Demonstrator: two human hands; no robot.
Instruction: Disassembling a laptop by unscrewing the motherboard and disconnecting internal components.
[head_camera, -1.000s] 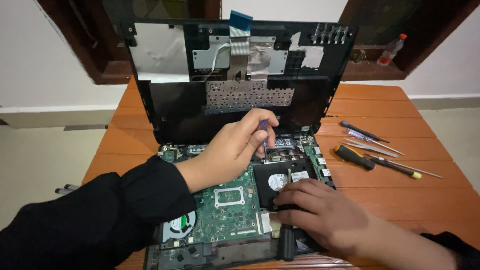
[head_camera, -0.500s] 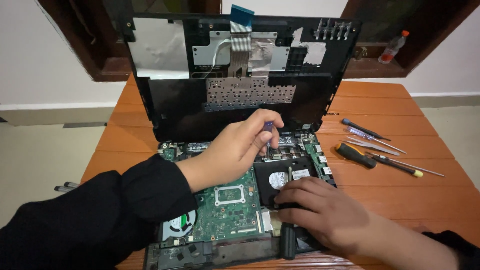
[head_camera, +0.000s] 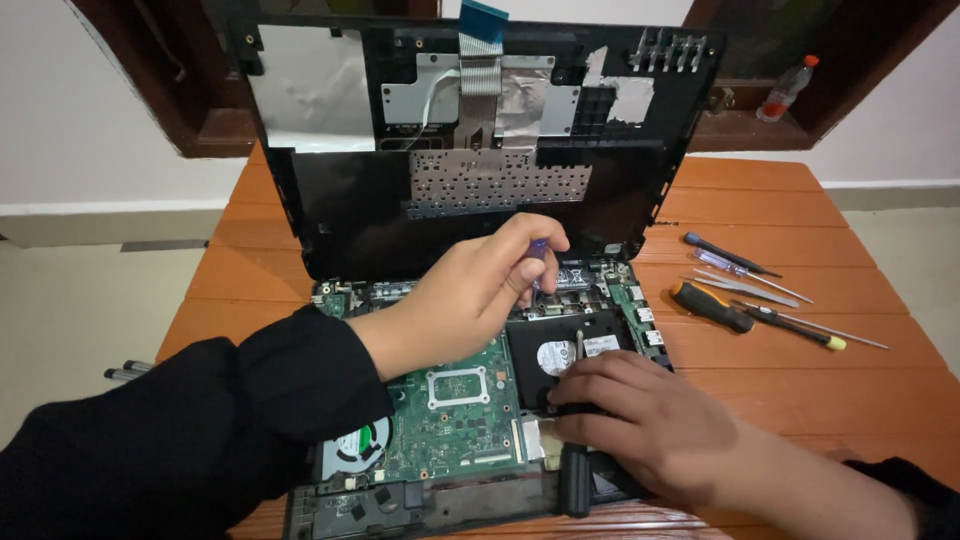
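Note:
An opened laptop lies on the wooden table (head_camera: 760, 400), its green motherboard (head_camera: 455, 425) bare and its black top cover (head_camera: 480, 140) standing upright behind. My left hand (head_camera: 470, 295) is closed around a small blue-handled screwdriver (head_camera: 538, 252), tip down at the rear of the board near the hinge. My right hand (head_camera: 645, 420) rests on the front edge of the black hard drive (head_camera: 560, 355), fingers bent and pressing on it. A round cooling fan (head_camera: 355, 448) shows by my left sleeve.
Several screwdrivers and a pair of tweezers (head_camera: 750, 290) lie on the table to the right of the laptop. A clear bottle with an orange cap (head_camera: 785, 90) stands on the window ledge. Two pens (head_camera: 125, 372) lie on the floor at left.
My left hand with the screwdriver has shifted slightly right and up along the rear of the board. My right hand stays on the hard drive.

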